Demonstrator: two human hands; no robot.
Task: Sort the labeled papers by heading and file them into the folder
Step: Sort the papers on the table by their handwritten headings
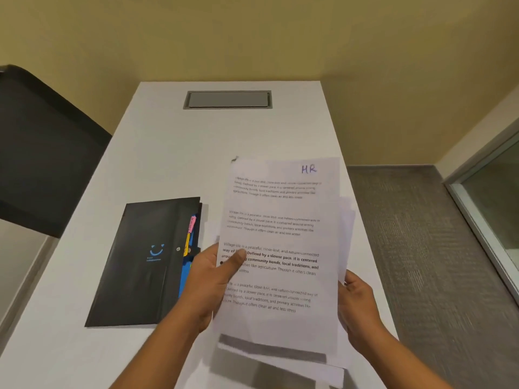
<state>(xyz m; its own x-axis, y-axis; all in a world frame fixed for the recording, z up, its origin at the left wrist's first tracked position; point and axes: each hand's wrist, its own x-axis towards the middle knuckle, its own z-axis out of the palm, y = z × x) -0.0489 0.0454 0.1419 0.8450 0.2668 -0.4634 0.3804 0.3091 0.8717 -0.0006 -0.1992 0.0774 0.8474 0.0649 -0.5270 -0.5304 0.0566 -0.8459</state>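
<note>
A stack of printed papers [283, 220] is held up above the white table, the front sheet marked "HR" in the top right corner. My left hand [209, 279] grips the stack's left edge with the thumb across the text. My right hand [358, 304] holds the right edge, its fingers behind the sheets. A black folder [140, 262] with a blue smile logo lies closed on the table to the left of the papers. Pink, yellow and blue tabs stick out of its right side. More sheets fan out behind the front one.
The white table [168, 153] has a grey cable hatch [228, 99] at its far end. A dark chair back [42, 150] stands at the left. Grey carpet [421, 234] and a glass partition [494, 197] lie to the right.
</note>
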